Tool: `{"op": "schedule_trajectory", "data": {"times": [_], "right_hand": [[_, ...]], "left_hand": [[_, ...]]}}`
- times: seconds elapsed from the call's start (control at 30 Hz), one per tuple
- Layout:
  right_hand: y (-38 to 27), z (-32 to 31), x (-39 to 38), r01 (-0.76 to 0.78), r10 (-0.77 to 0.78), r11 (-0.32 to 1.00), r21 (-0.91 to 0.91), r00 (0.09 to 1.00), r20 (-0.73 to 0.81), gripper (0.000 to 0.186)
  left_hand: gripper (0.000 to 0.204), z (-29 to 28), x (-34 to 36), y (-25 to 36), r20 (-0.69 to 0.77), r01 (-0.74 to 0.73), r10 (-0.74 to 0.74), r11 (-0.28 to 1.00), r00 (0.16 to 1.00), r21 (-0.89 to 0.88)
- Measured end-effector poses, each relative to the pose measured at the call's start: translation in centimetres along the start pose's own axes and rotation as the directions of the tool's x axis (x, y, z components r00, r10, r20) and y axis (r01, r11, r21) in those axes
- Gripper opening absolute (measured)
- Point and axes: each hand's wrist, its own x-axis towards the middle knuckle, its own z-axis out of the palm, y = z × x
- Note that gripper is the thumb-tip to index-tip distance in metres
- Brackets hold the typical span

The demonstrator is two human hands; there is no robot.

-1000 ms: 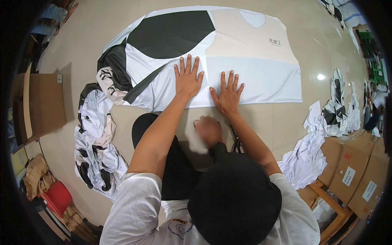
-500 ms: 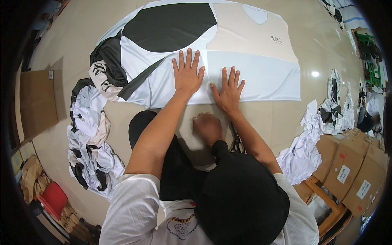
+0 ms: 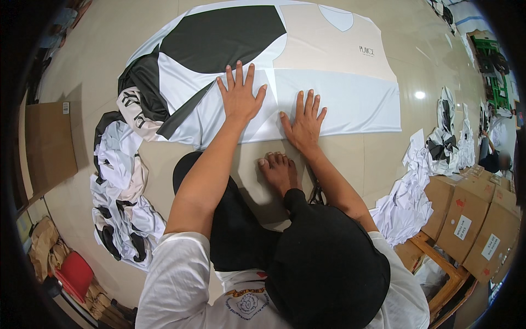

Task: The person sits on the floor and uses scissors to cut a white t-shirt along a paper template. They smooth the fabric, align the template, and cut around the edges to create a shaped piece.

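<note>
A large sheet of printed fabric [image 3: 350, 101] in pale blue, white, beige and dark grey is spread on the floor ahead of me. My left hand [image 3: 240, 98] lies flat on its white part, fingers spread, fingertips at the lower edge of the dark grey panel [image 3: 219, 38]. Resting on the pale blue strip near the fabric's close edge is my right hand [image 3: 304, 123], also flat with fingers apart. The beige panel [image 3: 329, 49] is beyond it. At the left end the fabric is bunched into dark and beige folds [image 3: 145, 98]. Neither hand holds anything.
Heaped cloth pieces [image 3: 118, 186] lie to my left, past them a cardboard box [image 3: 52, 145] and a red seat [image 3: 75, 276]. White cloth [image 3: 402, 205] and cardboard boxes [image 3: 474, 219] stand right. My bare foot [image 3: 279, 172] is between my arms, with what looks like scissors [image 3: 318, 194] beside it.
My left hand has slid a little to the left across the fabric. The right hand stays almost in place. My foot, blurred before, now shows sharply.
</note>
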Motion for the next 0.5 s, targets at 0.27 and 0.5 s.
{"op": "schedule_trajectory", "data": {"times": [0.27,0.5], "right_hand": [[-0.36,-0.46,0.12,0.002,-0.002,1.000,0.022,1.000,0.025,0.090],[-0.44,-0.83,0.15,-0.011,0.011,1.000,0.012,0.999,0.033,0.089]], "left_hand": [[0.079,0.55,0.00,-0.25,-0.026,-0.030,0.031,0.999,0.999,0.034],[0.078,0.47,-0.04,-0.11,-0.029,-0.030,0.030,0.999,0.999,0.012]]}}
